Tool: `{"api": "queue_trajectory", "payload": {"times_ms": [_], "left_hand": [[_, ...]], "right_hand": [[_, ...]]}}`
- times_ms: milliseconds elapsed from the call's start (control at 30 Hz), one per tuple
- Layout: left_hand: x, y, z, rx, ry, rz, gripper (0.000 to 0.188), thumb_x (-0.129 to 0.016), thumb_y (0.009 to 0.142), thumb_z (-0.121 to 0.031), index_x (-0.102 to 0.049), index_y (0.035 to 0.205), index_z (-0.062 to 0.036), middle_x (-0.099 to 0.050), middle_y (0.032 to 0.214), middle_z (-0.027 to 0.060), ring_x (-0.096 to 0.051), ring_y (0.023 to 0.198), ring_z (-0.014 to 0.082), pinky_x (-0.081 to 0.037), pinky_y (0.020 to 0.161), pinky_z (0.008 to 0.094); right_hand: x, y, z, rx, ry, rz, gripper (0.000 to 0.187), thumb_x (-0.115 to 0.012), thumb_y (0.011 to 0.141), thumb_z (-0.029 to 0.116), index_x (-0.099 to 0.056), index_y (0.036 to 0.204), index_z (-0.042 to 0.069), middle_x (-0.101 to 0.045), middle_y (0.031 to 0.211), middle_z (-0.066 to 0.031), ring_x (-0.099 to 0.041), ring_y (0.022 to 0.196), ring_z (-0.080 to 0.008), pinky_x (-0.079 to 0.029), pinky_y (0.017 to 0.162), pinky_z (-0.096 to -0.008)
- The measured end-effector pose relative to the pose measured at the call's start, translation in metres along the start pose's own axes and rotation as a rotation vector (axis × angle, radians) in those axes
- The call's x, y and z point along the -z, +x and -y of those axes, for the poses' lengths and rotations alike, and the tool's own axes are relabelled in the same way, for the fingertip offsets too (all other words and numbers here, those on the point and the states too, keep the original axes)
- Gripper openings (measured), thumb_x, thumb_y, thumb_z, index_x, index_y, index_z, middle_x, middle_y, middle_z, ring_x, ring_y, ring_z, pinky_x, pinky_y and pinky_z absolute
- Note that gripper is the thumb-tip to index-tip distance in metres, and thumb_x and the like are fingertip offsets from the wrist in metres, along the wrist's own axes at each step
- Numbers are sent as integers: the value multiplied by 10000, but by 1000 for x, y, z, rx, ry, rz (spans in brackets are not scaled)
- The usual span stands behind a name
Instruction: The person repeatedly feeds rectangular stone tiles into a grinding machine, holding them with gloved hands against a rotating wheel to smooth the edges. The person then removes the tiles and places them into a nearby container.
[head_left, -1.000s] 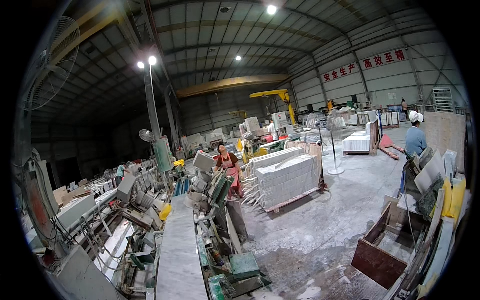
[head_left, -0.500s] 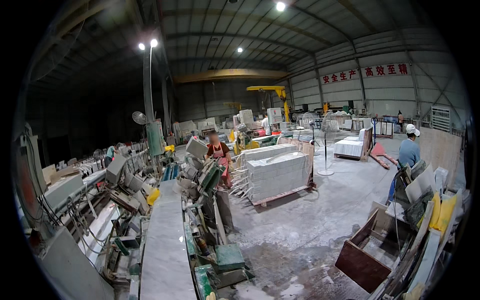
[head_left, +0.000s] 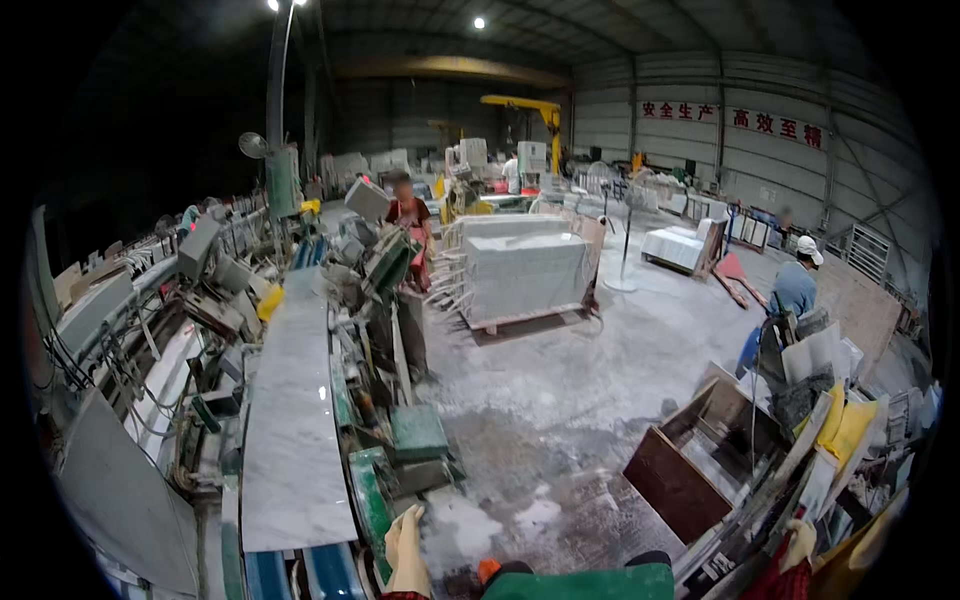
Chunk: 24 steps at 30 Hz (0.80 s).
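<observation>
Beside machines — marble slab (head_left: 292,420) (long)

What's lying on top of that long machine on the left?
A long pale marble slab lies flat along the machine, reaching toward a person in red at its far end. Whatever carries the slab underneath is covered by it. A gloved hand shows near its close end.

Long marble slab (head_left: 290,420) lies unobstructed along the left surface; green machine parts (head_left: 400,450) crowd its right edge. Dusty floor (head_left: 560,400) right is open; stacked boards (head_left: 720,460) block the near right.
</observation>
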<state>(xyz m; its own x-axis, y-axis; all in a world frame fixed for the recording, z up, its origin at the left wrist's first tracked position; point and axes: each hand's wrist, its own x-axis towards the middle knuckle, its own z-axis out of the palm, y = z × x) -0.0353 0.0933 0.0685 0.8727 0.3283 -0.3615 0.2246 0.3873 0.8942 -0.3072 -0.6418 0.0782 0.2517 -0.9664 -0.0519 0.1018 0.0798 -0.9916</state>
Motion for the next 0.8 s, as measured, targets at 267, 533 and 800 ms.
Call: {"api": "queue_trajectory", "payload": {"times_ms": [267,533,800], "left_hand": [[-102,-86,-7,288,-254,645,670,-573,1019,-336,-267,1565,-99,-412,1543,165,-499,1333,333,-486,1062,403],[-118,-116,-39,189,-514,663,691,-583,1009,-347,-228,1566,-143,-339,1572,156,-503,1317,321,-552,974,400],[25,-115,-43,-218,-691,29,508,-488,990,-58,-359,1479,-106,-505,1425,156,-563,1260,337,-521,1033,485]], "right_hand": [[-208,-160,109,193,-314,527,739,-705,679,-13,-533,1397,-23,-615,1294,-120,-586,1174,-244,-426,1027,-321],[-360,-312,93,238,-301,1597,809,-911,604,110,-614,1357,102,-506,1466,-141,-537,1277,-237,-470,1062,-350],[-408,-475,94,1500,-1,1986,568,-813,700,301,-588,1171,77,-546,1192,-113,-514,1080,-328,-438,936,-439]]}}
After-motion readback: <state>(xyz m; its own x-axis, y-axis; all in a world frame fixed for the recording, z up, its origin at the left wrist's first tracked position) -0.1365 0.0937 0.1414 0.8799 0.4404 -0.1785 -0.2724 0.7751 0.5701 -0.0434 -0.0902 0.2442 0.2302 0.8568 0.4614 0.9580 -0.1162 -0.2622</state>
